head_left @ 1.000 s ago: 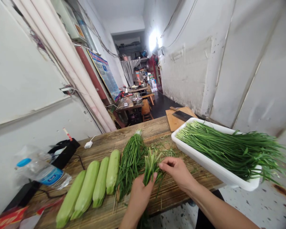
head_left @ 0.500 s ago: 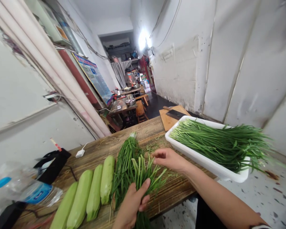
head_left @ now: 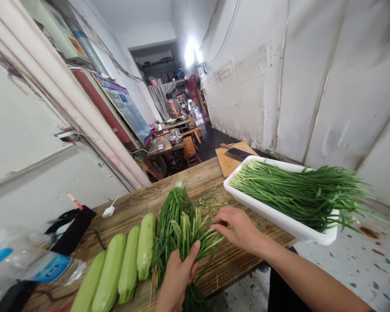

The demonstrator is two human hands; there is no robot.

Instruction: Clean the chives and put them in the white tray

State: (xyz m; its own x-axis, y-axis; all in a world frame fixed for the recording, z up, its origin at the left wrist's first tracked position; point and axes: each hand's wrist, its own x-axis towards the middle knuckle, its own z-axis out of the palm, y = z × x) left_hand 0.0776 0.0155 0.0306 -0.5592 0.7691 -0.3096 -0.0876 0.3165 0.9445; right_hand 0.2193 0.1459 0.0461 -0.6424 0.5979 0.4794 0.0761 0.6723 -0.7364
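My left hand (head_left: 179, 271) is wrapped round a small bunch of garlic chives (head_left: 187, 234), pale stalk ends pointing up and away, green leaves hanging below the fist. Thumb and fingers of my right hand (head_left: 235, 227) are pinched together beside the stalk ends; whatever lies between the fingertips is too small to make out. Behind the held bunch, a tied bundle of chives (head_left: 173, 208) lies on the wooden table (head_left: 143, 200). Loose trimmings (head_left: 211, 203) are scattered near my right hand. To the right, a white plastic tub (head_left: 266, 213) is heaped with chives (head_left: 289, 190).
Several pale green zucchini (head_left: 108, 271) lie side by side on the left, near a water bottle (head_left: 48, 266) and a white plug (head_left: 109, 211). A cleaver (head_left: 238, 154) rests on a cutting board (head_left: 225, 161) behind the tub. A person (head_left: 173, 107) is at a far table.
My right hand has moved slightly right and down along the stalk ends, its fingers drawn closer together. The left hand keeps its hold on the chives. The view has shifted a little.
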